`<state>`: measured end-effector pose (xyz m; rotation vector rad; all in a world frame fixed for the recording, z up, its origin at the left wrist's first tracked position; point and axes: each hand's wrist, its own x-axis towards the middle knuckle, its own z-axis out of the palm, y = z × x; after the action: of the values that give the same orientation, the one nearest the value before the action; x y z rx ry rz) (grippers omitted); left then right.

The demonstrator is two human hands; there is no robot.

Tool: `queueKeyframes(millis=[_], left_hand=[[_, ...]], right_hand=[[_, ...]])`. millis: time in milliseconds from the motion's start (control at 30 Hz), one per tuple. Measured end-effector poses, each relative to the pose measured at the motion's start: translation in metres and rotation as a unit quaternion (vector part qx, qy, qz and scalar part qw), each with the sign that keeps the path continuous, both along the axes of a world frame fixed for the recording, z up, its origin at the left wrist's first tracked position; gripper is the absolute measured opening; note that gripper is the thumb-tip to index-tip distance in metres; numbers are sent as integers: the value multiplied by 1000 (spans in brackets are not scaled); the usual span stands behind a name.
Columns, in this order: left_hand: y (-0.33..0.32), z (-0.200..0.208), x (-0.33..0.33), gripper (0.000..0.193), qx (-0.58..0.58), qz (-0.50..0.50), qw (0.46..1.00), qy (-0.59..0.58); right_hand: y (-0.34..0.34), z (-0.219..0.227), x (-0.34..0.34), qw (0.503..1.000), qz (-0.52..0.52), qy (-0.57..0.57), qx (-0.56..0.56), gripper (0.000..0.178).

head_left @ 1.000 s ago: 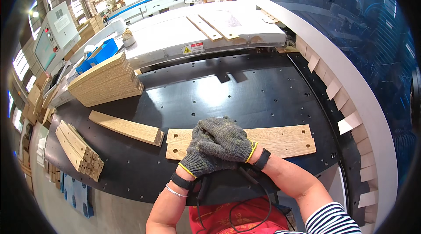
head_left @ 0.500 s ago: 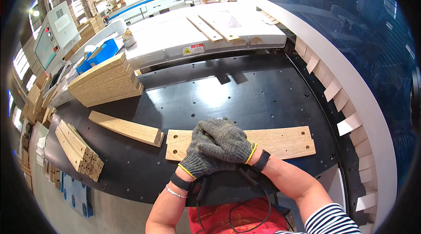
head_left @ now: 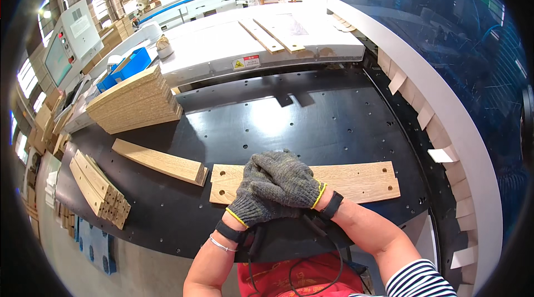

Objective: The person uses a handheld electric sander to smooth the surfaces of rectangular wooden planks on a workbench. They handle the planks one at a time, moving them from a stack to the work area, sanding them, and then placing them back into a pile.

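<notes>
a pale wooden board (head_left: 356, 180) with drilled holes lies flat on the black table, partly covered.

Gloved right hand (head_left: 283, 177) over left hand (head_left: 258, 205), resting on wood board (head_left: 356, 180) (black table (head_left: 278, 119)).

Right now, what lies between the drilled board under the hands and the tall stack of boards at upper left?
In the head view, one angled wooden plank lies between the drilled board and the tall stack.

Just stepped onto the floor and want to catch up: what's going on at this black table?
A person in grey knit gloves has the right hand laid over the left hand, both resting on a flat wooden board with drilled holes near the black table's front edge. A second board lies to its left, and a tall stack of boards sits further back.
</notes>
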<state>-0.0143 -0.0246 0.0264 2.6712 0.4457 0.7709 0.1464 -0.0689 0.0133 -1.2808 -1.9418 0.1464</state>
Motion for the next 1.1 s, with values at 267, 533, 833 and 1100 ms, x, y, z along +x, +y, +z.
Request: queueKeyframes(millis=[267,533,833,1100], left_hand=[[6,-14,-2,97,-16,-4,1000,26],[3,-7,3,78,-50,-4,998,-30],[3,-4,3,86,-21,3,999,32],[5,-5,3,92,-25,-5,999,20]], right_hand=[[-2,6,-1,1000,3,3,-20,65],[0,3,0,1000,-1,0,-20,65],[-3,8,-1,999,-1,12,-35,68],[-2,5,0,999,0,12,-31,67]])
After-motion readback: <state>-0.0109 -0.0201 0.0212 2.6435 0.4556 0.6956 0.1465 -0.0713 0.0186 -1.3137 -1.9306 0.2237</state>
